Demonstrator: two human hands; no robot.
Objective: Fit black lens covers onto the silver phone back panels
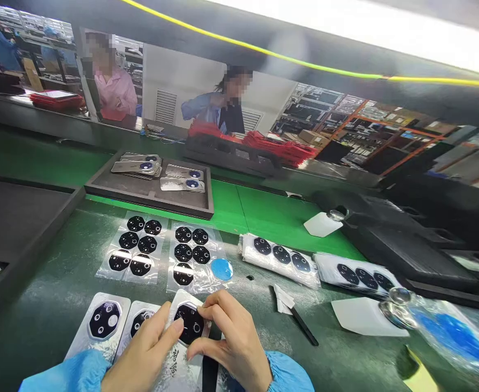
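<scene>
Both my hands press on a silver phone back cover [184, 348] at the near edge of the green mat. My left hand [147, 351] has its thumb on the cover's black camera lens piece [190, 324]. My right hand [233, 337] pinches the top right corner of that lens piece with thumb and fingers. Two more covers with black lens pieces, one [102, 324] and another [139, 324], lie just left of my left hand. Blue sleeves cover both wrists.
Two clear sheets of black lens pieces [137, 247] [194, 256] lie ahead, a blue film disc [222, 269] on one. Stacked lens strips [280, 256] [362, 277] and black tweezers [300, 324] sit to the right. A dark tray [149, 190] holds finished covers. Two people work across the line.
</scene>
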